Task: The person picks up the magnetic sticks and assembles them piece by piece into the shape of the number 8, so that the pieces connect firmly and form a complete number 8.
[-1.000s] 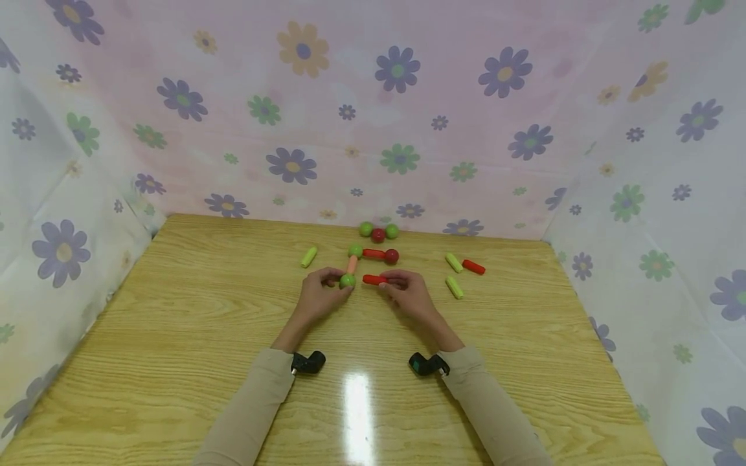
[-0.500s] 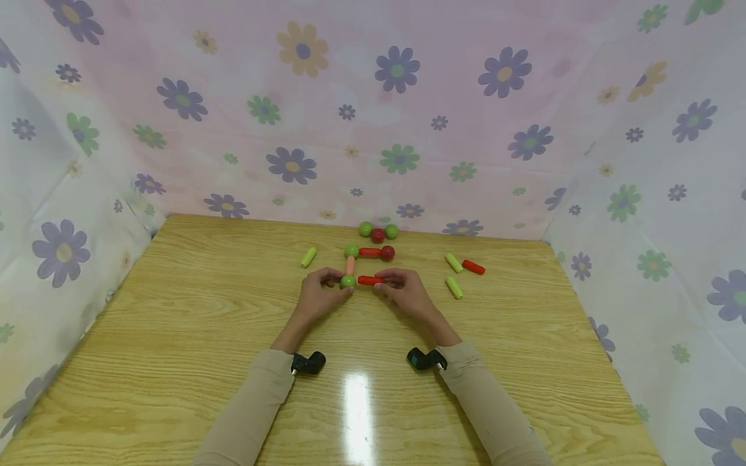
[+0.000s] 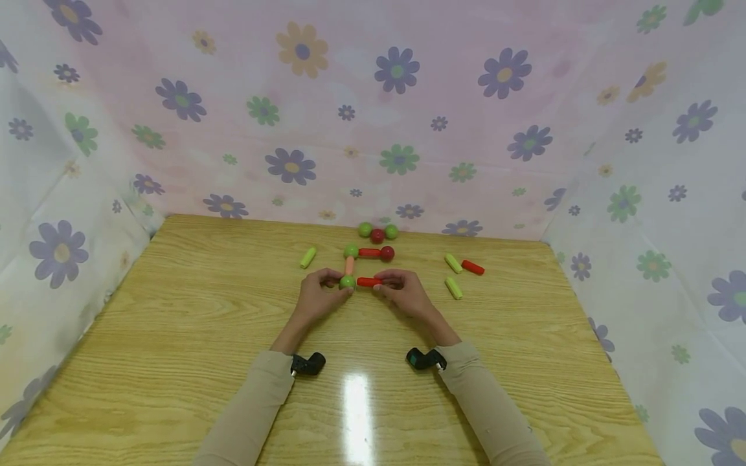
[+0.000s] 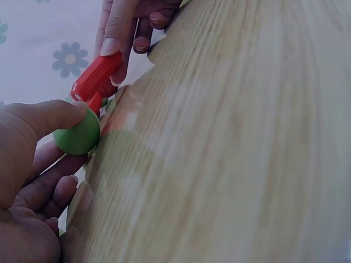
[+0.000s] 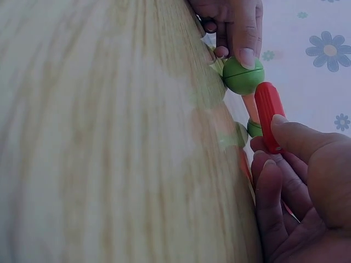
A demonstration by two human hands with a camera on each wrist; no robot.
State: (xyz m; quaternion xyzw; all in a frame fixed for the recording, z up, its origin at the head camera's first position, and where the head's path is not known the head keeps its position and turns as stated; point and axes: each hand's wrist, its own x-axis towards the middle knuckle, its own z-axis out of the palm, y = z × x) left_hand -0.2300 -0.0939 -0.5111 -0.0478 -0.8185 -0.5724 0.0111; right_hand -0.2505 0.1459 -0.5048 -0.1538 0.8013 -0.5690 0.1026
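My left hand [image 3: 319,294] pinches a green ball [image 3: 347,282] between thumb and fingers. From that ball an orange stick [image 3: 350,266] runs back to a second green ball [image 3: 351,252], and a red stick [image 3: 370,253] leads right from there to a dark red ball [image 3: 387,254]. Opposite, my right hand [image 3: 405,293] holds another red stick [image 5: 267,115] by its right end. This stick's free end points at the near green ball [image 5: 243,75], very close to it; whether they touch I cannot tell. In the left wrist view, the thumb presses on the ball [image 4: 78,134].
Two loose green balls [image 3: 364,230] and a dark red ball [image 3: 377,236] sit at the wooden table's [image 3: 233,310] back edge. A yellow-green stick [image 3: 308,257] lies left. On the right lie two yellow-green sticks [image 3: 453,288] and a red stick [image 3: 473,267]. Flowered cloth [image 3: 338,129] surrounds the table.
My right hand has shifted slightly left, bringing its red stick nearer the green ball. The far green ball, its red stick and the dark red ball have swung slightly left. My left hand stays put.
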